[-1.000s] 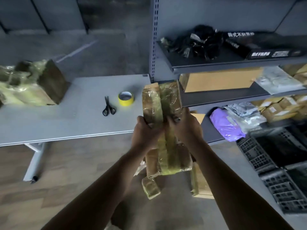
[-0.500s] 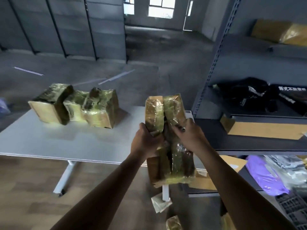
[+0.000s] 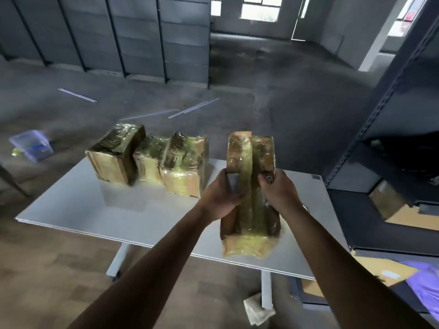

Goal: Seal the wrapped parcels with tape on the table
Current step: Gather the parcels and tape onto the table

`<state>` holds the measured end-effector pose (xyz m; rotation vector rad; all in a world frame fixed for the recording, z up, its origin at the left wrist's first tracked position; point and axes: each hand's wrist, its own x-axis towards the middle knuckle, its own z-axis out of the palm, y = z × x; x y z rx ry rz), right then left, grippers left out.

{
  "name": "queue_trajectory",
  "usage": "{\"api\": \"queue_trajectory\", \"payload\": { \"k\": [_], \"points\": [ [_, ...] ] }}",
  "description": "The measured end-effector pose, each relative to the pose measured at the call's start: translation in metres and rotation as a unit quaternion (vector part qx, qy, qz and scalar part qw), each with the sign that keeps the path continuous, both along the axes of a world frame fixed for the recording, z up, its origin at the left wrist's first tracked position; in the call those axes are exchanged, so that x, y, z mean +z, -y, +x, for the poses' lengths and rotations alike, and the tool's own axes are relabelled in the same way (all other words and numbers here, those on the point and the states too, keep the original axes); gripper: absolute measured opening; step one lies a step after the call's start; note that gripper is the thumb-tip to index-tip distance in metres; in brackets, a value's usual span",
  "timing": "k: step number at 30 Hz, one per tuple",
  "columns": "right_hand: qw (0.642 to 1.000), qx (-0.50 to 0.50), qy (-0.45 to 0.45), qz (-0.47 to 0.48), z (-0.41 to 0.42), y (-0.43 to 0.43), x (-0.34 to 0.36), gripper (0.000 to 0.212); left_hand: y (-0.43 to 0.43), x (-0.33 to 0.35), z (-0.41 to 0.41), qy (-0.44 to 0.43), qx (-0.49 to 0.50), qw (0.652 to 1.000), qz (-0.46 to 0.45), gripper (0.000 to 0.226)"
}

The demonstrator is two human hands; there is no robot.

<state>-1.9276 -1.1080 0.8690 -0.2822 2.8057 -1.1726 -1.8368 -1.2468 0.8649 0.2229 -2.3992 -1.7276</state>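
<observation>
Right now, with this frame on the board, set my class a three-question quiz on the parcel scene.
1. True or false: the left hand alone grips the upright parcel.
2. How many parcels make up the row of wrapped parcels on the table?
3. The metal shelving stands: A left, B right, C behind the row.
Key: 1 false, the right hand grips it too; 2 three; 3 B.

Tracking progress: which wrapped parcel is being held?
The rightmost parcel, gripped by the left hand and right hand; the other parcels sit together on the table.
</observation>
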Motion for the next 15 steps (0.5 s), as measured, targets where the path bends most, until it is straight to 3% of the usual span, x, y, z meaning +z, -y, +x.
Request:
{"api": "queue_trajectory", "payload": {
  "k": [4,9,15],
  "points": [
    [1.000,0.000,0.021,-0.003,-0.036,0.037,-0.014,0.048,0.029,-0.004,-0.032,0.012,0.022,0.999,-0.035,0.050],
    [0.998,0.030,0.055,-0.012,-0.089,0.083,-0.028,0.044,0.068,-0.013,-0.088,0.072,0.100,0.984,-0.132,0.029],
    [0.993,0.051,0.110,-0.017,-0.137,0.122,-0.057,0.051,0.097,-0.039,-0.145,0.119,0.161,0.964,-0.177,0.026]
  ]
}}
